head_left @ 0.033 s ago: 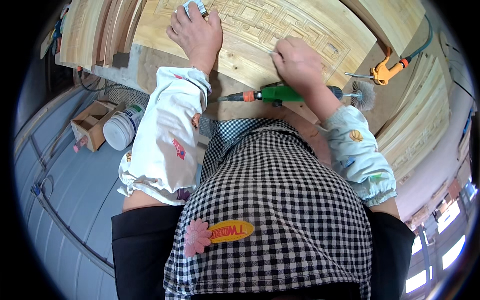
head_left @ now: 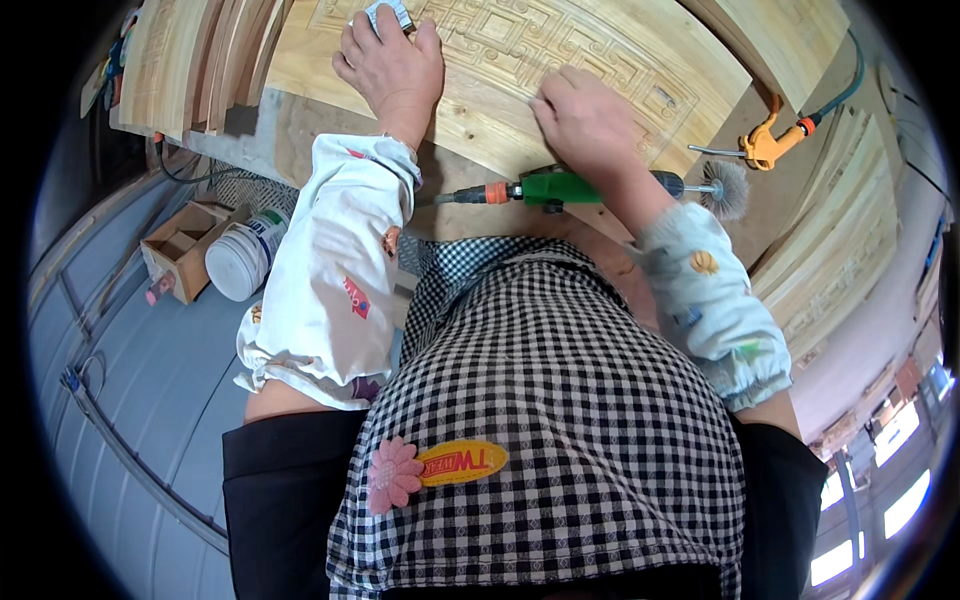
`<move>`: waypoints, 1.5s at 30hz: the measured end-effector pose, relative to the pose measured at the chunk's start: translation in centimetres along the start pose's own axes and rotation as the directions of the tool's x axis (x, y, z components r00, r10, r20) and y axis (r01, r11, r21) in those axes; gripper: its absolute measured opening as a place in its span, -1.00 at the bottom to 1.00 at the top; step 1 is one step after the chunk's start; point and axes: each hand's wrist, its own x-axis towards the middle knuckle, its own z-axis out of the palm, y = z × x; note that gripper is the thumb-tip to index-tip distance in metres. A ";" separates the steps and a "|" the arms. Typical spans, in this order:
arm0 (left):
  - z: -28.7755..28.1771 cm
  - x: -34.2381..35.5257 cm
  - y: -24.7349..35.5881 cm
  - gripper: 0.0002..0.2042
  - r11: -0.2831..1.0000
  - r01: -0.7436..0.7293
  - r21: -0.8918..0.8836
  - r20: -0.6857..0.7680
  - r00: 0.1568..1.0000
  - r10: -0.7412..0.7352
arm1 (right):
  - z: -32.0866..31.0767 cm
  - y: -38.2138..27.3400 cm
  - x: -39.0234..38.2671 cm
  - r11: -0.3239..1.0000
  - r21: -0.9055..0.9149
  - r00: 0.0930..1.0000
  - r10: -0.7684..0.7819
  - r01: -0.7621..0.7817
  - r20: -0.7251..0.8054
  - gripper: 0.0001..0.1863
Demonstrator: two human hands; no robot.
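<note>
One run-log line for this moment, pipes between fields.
left hand: at pale object over carved panel | right hand: curled over panel | green tool: near right hand

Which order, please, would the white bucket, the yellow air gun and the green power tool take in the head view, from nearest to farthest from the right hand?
1. Green power tool: just below the right hand in the picture.
2. Yellow air gun: off to its right.
3. White bucket: far left, lower in the picture.
</note>
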 end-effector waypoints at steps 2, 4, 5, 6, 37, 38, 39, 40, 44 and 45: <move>0.4 0.2 0.2 -0.44 1.000 0.003 0.017 -0.007 1.000 -0.003 | 1.1 -1.1 1.5 0.999 -0.033 0.999 -0.009 0.007 -0.050 -0.89; 0.4 0.3 0.1 -0.44 1.000 0.009 0.006 -0.015 1.000 -0.009 | 2.1 -0.8 1.8 0.998 -0.021 0.993 -0.055 0.053 -0.107 -0.88; 0.2 0.1 -0.1 -0.44 1.000 0.014 0.003 -0.009 1.000 -0.014 | 1.7 -0.4 1.1 0.999 -0.035 0.996 -0.043 0.040 -0.075 -0.88; 0.2 0.0 -0.2 -0.44 1.000 0.014 -0.008 0.000 1.000 -0.014 | 0.8 0.0 0.0 0.998 -0.056 0.999 -0.023 0.021 -0.044 -0.89; 0.3 0.1 0.2 -0.45 1.000 0.026 0.011 0.024 0.999 -0.026 | -1.2 1.0 -1.2 0.993 -0.061 0.994 0.101 -0.099 0.030 -0.88; 0.2 0.1 0.2 -0.45 1.000 0.021 0.011 0.021 1.000 -0.021 | -1.2 1.0 -1.1 0.992 -0.062 0.993 0.109 -0.107 0.036 -0.88; 0.2 0.1 0.3 -0.45 1.000 0.016 0.010 0.017 1.000 -0.016 | -1.2 1.0 -1.0 0.991 -0.063 0.992 0.117 -0.115 0.041 -0.88; 0.4 0.1 0.4 -0.46 1.000 0.019 0.024 0.006 1.000 -0.019 | -1.1 0.8 -0.7 0.994 -0.068 0.995 0.087 -0.083 0.047 -0.88; -0.1 0.2 0.3 -0.48 1.000 -0.008 -0.009 0.008 1.000 0.008 | 2.1 -0.7 2.7 0.998 0.024 0.995 -0.051 0.053 -0.080 -0.89; -0.1 0.3 0.4 -0.48 1.000 -0.008 -0.013 0.007 1.000 0.008 | 3.1 -1.0 3.5 0.998 0.014 0.991 -0.066 0.068 -0.116 -0.90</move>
